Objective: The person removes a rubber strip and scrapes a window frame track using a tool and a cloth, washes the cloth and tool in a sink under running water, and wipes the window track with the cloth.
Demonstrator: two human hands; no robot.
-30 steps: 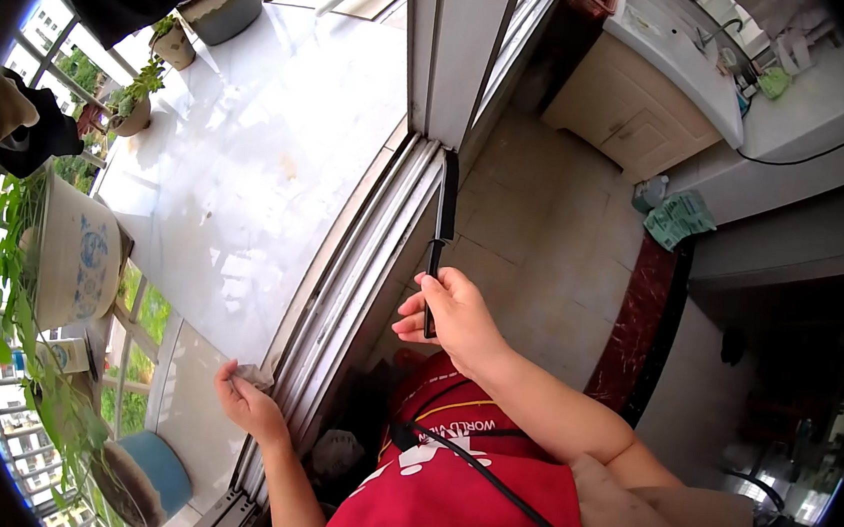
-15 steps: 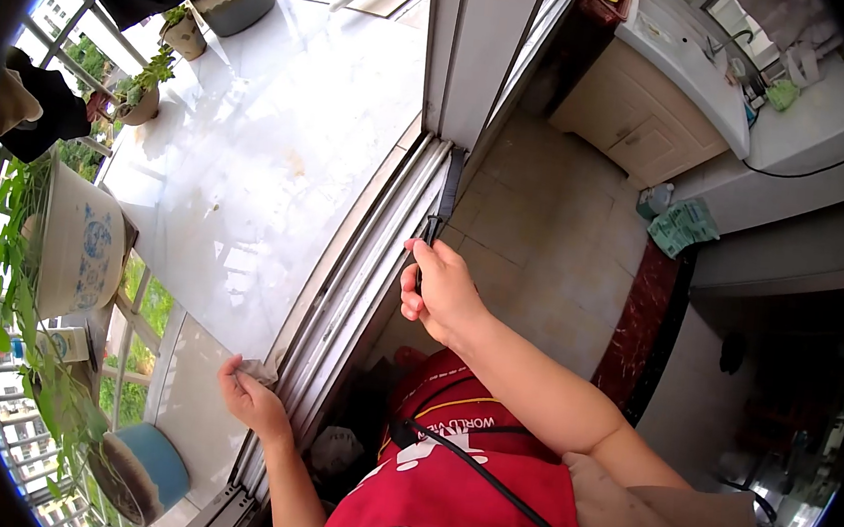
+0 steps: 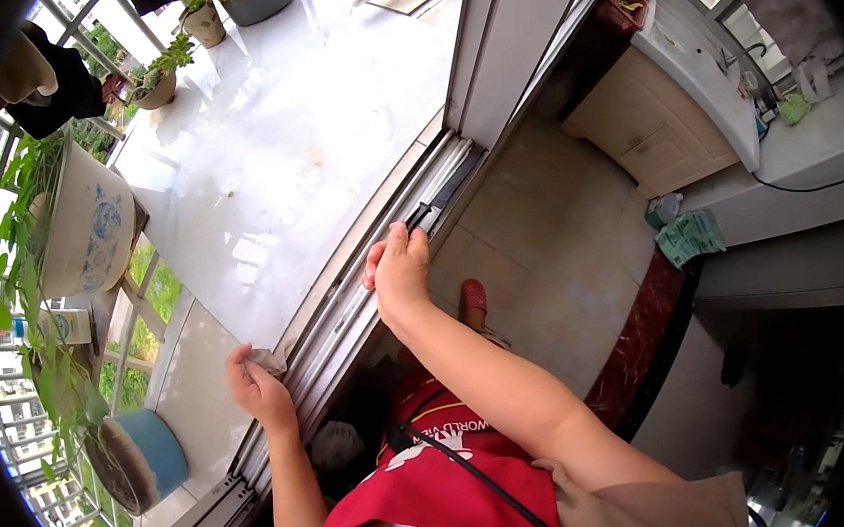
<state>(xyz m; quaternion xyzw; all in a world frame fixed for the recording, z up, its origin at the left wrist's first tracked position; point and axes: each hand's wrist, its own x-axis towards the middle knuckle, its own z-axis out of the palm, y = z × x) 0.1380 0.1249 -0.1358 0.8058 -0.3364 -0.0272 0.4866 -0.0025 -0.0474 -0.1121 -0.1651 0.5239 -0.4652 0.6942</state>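
My right hand [image 3: 401, 274] is closed around the handle of a slim black cleaning brush [image 3: 420, 214]. Its long dark-grey head lies along the white sliding-door track [image 3: 347, 292], near the door frame; the bristles cannot be made out. At the outer side of the track, my left hand [image 3: 260, 390] pinches a crumpled greyish-white cloth [image 3: 267, 360], low over the balcony floor. The palm hides part of the cloth.
Pale balcony tiles [image 3: 250, 168] lie left of the track, with potted plants and a large white planter [image 3: 94, 225] along the railing. The door frame [image 3: 506, 50] stands ahead. To the right are a washbasin cabinet [image 3: 655, 123] and a green plastic packet [image 3: 690, 237].
My right hand has moved left and slightly forward, bringing the brush down against the track. My left hand stays about where it was with the cloth. A red shoe now shows behind my right arm.
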